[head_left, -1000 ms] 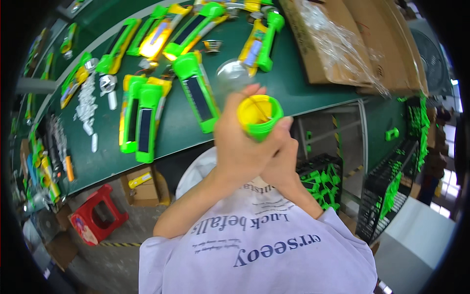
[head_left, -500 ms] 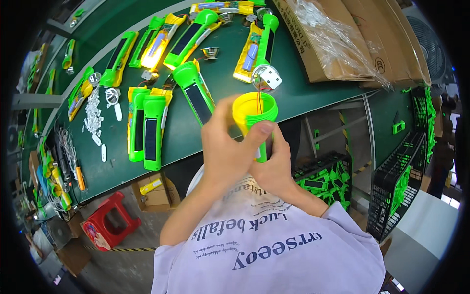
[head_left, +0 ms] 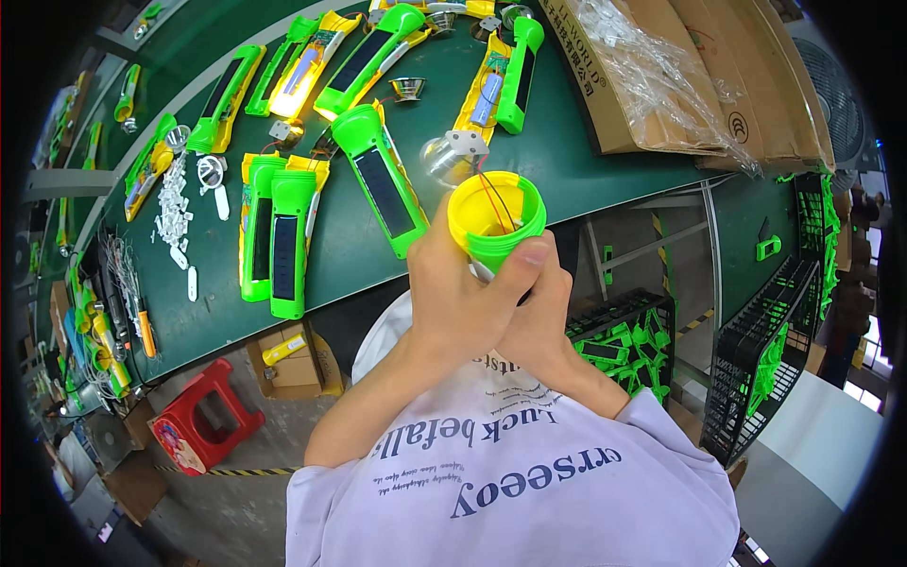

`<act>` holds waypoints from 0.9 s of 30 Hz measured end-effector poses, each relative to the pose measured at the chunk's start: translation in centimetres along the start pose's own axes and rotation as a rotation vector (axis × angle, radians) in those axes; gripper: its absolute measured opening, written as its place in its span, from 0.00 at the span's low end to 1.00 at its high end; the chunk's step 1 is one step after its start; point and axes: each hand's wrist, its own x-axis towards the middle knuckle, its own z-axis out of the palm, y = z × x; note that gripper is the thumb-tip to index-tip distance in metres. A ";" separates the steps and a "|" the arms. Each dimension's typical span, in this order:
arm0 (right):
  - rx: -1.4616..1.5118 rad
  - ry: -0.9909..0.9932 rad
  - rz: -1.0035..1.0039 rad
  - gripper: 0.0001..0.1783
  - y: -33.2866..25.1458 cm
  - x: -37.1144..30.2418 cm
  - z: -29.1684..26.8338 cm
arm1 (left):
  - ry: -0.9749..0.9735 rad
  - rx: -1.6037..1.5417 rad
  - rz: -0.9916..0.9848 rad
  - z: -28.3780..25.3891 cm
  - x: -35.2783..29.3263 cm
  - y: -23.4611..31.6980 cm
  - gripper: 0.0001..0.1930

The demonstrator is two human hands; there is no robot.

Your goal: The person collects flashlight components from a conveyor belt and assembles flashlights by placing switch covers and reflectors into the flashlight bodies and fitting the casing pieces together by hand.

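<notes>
Both my hands grip one flashlight housing (head_left: 499, 248), with a yellow half and a green half put together. Its round threaded mouth tilts up toward me. From inside, thin red and black wires (head_left: 493, 200) run out to a reflector (head_left: 442, 163) with a small white plate, which hangs beyond the rim over the table edge. My left hand (head_left: 452, 298) wraps the yellow side. On the green side, my right hand (head_left: 540, 307) has its fingers closed round the body below the mouth. The lower body is hidden by my hands.
On the green table (head_left: 368, 269) lie several green-and-yellow flashlights (head_left: 378, 180) with dark panels, some opened up. White small parts (head_left: 173, 213) are heaped at left. A cardboard box (head_left: 652, 104) sits far right. Black crates (head_left: 765, 354) with green parts and a red stool (head_left: 208, 416) stand below.
The housing has tipped so more of its inside shows, and it sits slightly lower. The reflector has swung left and turned. Both hands keep their hold.
</notes>
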 end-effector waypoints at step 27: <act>-0.011 0.089 -0.148 0.28 0.2 -0.3 0.6 | -0.061 -0.180 -0.052 -1.0 -0.9 0.3 0.41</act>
